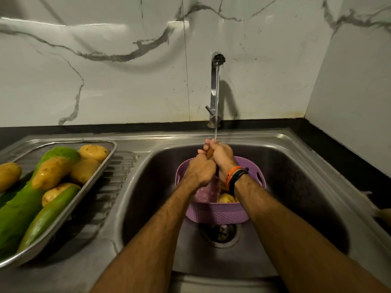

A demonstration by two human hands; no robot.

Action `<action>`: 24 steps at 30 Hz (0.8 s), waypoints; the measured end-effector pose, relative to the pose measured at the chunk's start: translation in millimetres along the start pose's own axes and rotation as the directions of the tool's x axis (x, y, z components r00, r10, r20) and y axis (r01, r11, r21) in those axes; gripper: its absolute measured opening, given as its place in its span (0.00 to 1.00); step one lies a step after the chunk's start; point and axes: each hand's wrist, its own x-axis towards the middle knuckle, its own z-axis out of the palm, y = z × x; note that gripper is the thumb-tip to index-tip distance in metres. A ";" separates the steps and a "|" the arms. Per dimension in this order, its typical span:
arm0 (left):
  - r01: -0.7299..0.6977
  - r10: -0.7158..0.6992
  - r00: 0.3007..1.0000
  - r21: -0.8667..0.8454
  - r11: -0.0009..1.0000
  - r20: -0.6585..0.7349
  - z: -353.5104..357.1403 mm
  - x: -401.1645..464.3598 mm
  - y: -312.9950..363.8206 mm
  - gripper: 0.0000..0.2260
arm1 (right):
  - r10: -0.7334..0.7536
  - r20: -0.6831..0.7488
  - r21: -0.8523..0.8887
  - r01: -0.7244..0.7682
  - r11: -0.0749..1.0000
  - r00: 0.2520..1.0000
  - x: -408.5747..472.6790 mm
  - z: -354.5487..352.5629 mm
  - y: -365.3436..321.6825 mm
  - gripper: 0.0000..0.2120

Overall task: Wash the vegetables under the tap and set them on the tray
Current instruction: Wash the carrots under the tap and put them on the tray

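Note:
Water runs from the steel tap [215,85] onto my two hands over the sink [296,166]. My left hand [201,169] and my right hand [220,155] both grip one small orange-brown vegetable [209,153], mostly hidden between the fingers. Below them a purple plastic basket [218,212] stands in the sink with a potato [226,197] in it. On the drainboard at the left, a steel tray [101,166] holds several potatoes [50,172] and long green gourds [19,210].
The sink drain [221,233] lies just in front of the basket. A black counter [338,140] runs along the marble wall at the back and right. The ribbed drainboard [118,176] shows beside the tray.

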 end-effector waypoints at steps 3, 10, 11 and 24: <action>0.003 -0.002 1.000 0.012 1.000 -0.012 -0.8 3.9 -0.4 0.10 | -0.032 0.042 0.012 0.032 0.999 0.999 -2.9 -0.2 -0.3 0.12; -0.031 0.031 0.999 -0.009 0.999 0.044 3.8 3.6 -1.8 0.09 | 0.003 -0.032 0.031 -0.002 1.000 0.999 -1.1 -2.4 -3.2 0.15; -0.017 0.018 0.999 -0.021 1.000 0.027 3.2 5.5 -2.5 0.09 | -0.005 -0.002 0.033 0.006 0.999 1.000 -2.3 -2.1 -2.5 0.13; -0.012 0.012 1.000 -0.049 0.999 -0.009 0.8 8.4 -3.2 0.11 | -0.028 0.074 0.011 0.028 1.000 0.997 -0.3 -1.5 -0.8 0.12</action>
